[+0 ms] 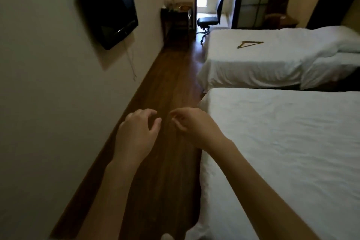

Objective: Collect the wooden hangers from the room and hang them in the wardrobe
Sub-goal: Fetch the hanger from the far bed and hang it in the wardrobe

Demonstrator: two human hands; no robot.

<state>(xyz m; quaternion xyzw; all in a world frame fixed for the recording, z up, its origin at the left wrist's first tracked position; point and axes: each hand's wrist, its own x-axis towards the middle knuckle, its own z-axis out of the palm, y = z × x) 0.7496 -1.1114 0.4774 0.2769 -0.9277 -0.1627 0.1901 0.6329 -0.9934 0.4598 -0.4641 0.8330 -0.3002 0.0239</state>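
Observation:
A wooden hanger (250, 44) lies flat on the white cover of the far bed (253, 64), well ahead of me. My left hand (136, 134) and my right hand (191, 125) hover side by side over the wooden floor, fingers loosely curled and holding nothing. Both hands are far from the hanger. No wardrobe is plainly visible in this view.
A narrow strip of wooden floor (169, 87) runs between the left wall and two white beds; the near bed (282, 152) is at my right. A black TV (108, 9) hangs on the wall. A dark side table (177, 19) and office chair (211, 15) stand at the far end.

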